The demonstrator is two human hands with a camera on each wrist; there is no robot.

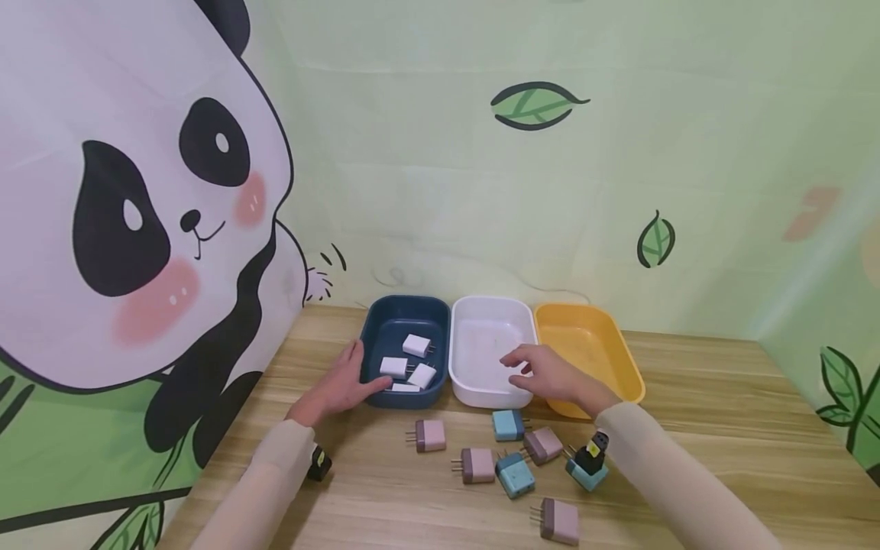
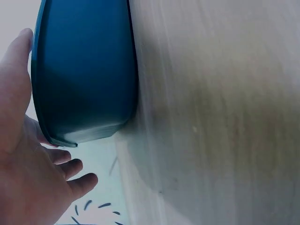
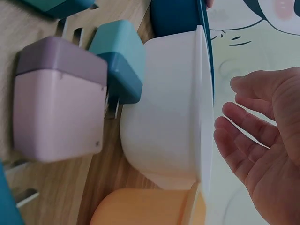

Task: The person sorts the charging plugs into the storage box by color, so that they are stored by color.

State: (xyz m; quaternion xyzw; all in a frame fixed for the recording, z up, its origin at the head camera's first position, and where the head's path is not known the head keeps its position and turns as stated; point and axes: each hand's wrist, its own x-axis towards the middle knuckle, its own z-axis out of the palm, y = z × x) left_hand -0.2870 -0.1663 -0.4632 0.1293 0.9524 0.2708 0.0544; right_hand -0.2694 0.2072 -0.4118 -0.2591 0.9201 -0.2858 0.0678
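My left hand rests at the left rim of the dark blue tray, its fingers spread along the outer side and the thumb over the front corner. Inside that tray lie several white charger plugs. Over the white tray is my right hand, with loosely bent fingers and nothing between them. In the right wrist view, the same hand shows a gap between thumb and fingertips above the white tray's rim.
A yellow tray stands right of the white one. Nearer the front of the wooden table lie several pink charger plugs and blue charger plugs, prongs pointing various ways. A printed cloth backdrop rises behind the trays.
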